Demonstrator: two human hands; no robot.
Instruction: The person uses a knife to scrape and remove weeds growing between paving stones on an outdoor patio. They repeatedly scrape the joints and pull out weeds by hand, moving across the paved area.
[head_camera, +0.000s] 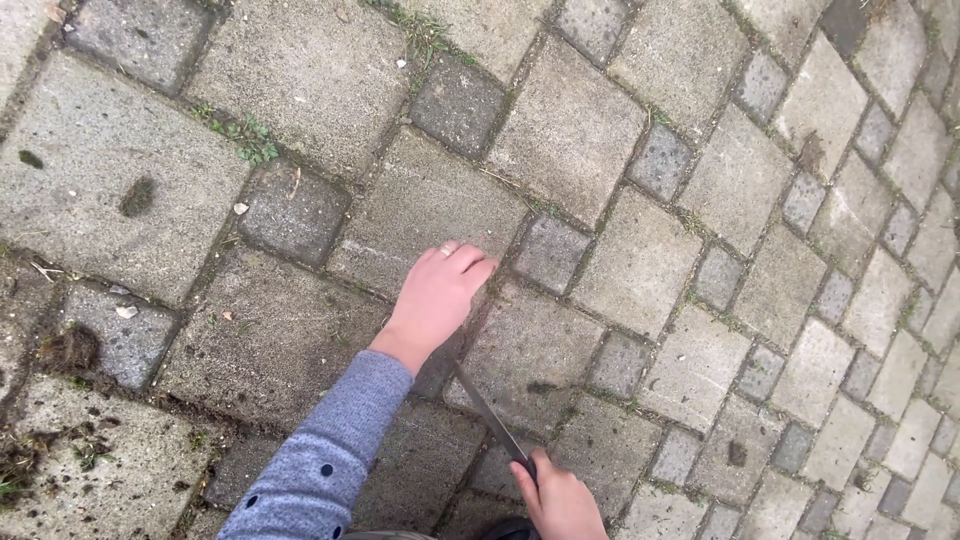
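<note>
The person's left hand (437, 297) lay palm down on the grey stone paving (570, 130), its fingers pressed together and curled slightly at the tips, touching the joint between two large pavers. A blue-grey knitted sleeve with small dark dots (325, 460) covered the left forearm and ran off the bottom edge of the view.

The right hand (560, 503) sat just below and to the right of the left hand, cut off in part by the bottom edge. Its fingers were wrapped around the dark handle of a long, narrow, dark metal blade (488, 413), closed in a fist; the handle itself was almost wholly hidden inside the grip. The blade slanted up and to the left from that fist, and its tip disappeared beneath the left wrist, so where it met the joint could not be made out.

Well to the left of the left hand, along the frame's edge, loose dark soil and torn-out moss (60, 352) lay scattered over the pavers. Above and to the left of the left hand, a small green weed (247, 134) grew from a joint. A dark shape at the bottom edge, between sleeve and right hand, was too cut off to identify.
</note>
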